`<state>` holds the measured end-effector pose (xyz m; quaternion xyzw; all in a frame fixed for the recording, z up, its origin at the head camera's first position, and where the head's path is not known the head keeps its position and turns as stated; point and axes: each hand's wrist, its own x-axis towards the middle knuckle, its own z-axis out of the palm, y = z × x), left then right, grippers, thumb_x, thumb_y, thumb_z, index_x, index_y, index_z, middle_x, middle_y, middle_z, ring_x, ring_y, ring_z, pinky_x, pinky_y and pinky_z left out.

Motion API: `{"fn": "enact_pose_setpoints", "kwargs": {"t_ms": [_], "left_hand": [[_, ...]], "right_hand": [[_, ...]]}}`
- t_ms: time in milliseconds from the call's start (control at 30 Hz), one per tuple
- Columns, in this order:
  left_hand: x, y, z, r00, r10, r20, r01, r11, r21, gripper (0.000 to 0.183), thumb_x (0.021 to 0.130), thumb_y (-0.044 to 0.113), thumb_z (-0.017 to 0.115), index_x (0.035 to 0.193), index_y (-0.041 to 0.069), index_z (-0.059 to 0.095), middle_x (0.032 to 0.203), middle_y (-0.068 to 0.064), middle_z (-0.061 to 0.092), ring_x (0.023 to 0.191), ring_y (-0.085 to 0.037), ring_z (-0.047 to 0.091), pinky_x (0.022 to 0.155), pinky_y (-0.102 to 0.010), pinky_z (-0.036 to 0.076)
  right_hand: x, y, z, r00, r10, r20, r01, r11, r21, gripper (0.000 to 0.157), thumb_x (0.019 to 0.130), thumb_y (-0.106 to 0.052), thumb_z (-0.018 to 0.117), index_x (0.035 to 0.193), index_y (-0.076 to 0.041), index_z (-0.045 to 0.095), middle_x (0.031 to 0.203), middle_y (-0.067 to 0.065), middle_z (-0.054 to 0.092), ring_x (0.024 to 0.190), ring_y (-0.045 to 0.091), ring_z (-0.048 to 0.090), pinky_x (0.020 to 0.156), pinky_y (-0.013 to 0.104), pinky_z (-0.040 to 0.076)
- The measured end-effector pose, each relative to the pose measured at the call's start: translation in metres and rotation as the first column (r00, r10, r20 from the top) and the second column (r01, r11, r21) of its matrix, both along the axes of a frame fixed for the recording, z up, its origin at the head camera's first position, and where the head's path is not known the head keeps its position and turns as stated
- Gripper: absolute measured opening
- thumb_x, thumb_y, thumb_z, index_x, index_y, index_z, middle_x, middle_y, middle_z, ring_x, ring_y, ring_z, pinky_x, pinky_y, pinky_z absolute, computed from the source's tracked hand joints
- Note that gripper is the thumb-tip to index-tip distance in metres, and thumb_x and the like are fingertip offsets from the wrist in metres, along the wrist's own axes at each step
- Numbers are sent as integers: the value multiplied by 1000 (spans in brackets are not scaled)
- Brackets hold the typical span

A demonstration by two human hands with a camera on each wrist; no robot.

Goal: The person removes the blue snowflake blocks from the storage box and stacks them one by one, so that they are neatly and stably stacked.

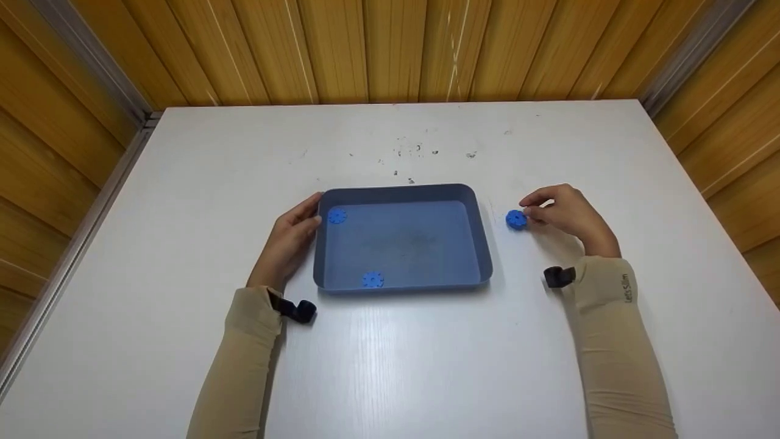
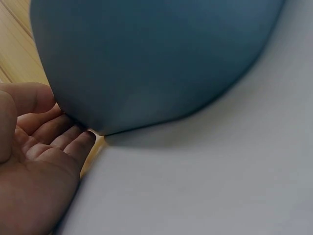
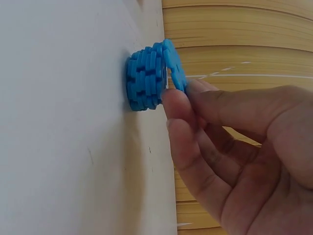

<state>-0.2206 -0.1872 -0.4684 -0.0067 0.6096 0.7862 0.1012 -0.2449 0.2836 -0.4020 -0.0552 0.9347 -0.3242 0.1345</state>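
At the left end of a blue-grey tray (image 1: 402,244), my left hand (image 1: 291,238) holds the wall. Its thumb is at the rim, while the other fingers lie against the outside near the far corner. One blue notched disc (image 1: 337,216) lies in the tray's far left corner, another disc (image 1: 373,280) by its near wall. To the right of the tray, my right hand (image 1: 567,213) pinches a thin blue notched disc (image 3: 175,66) between thumb and fingers. That disc is tilted over a short stack of similar discs (image 3: 142,78) standing on the table.
The white table (image 1: 426,366) has dark scuff marks (image 1: 417,149) behind the tray. Wood-look panels (image 1: 390,49) stand behind the table and at both sides. A small black camera (image 1: 304,311) is strapped to my left wrist, another black camera (image 1: 557,277) to my right.
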Motion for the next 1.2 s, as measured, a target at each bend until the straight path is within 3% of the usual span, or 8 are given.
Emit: {"fn": "enact_pose_setpoints", "kwargs": {"t_ms": [500,700,1033,1200], "left_hand": [[2,1,1,1000,2,-13,-1,999,49,57,94,-6,45,149,5,34,158,-7,29,147,-14,23,120,-28,21],[1,1,0,1000,3,-3,-3,1000,31,56,95,-5,45,149,6,34,158,-5,29,147,-14,22,120,-28,21],[1,0,1,1000,9,-10,-8,999,36,56,95,-5,46,149,6,34,158,-5,29,147,-13,23,119,-27,22],[1,1,3,1000,7,-7,-7,1000,27,57,95,-5,46,149,6,34,158,-5,29,147,-13,23,119,-27,22]], "right_hand": [[1,-4,7,999,-33,15,33,999,-41,32,94,-19,61,119,0,65,118,20,61,80,3,62,71,15,52],[1,-11,10,999,-29,-34,28,999,-34,31,93,-22,62,116,-1,67,112,18,65,85,13,64,71,16,50],[-2,-37,25,996,22,-84,-23,1000,-16,29,92,-21,63,114,-3,68,108,16,68,94,25,62,85,34,46],[-3,-51,32,990,94,-101,-97,995,-21,30,92,-21,64,115,-3,68,108,16,68,95,24,63,85,33,49]]}}
